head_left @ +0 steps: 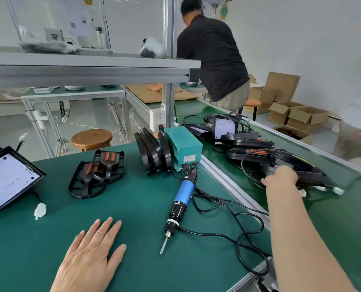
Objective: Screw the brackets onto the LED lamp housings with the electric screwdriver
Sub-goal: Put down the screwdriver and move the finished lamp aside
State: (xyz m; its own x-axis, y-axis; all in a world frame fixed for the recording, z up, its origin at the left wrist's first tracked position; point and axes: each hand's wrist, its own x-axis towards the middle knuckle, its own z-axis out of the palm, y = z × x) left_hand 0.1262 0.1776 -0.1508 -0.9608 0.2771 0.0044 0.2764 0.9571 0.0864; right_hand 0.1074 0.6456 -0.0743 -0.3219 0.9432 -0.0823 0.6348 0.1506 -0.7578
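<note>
Left hand (89, 256): flat on the worktop (133, 207) near its front edge; fingers straight and spread
Right hand (280, 178): stretched onto a black lamp housing (308, 175) on the conveyor belt (343, 218); fingers hidden — grip cannot be told
Electric screwdriver (181, 201): lying mid-worktop, bit toward the front edge; cabled to the teal box (182, 148)
Brackets (97, 173): stacked toward the back-left corner
Room: aluminium shelf (91, 64); wooden stool (91, 139); cardboard boxes (297, 116)
Writing: label (189, 159) on the teal box — too small to read
</note>
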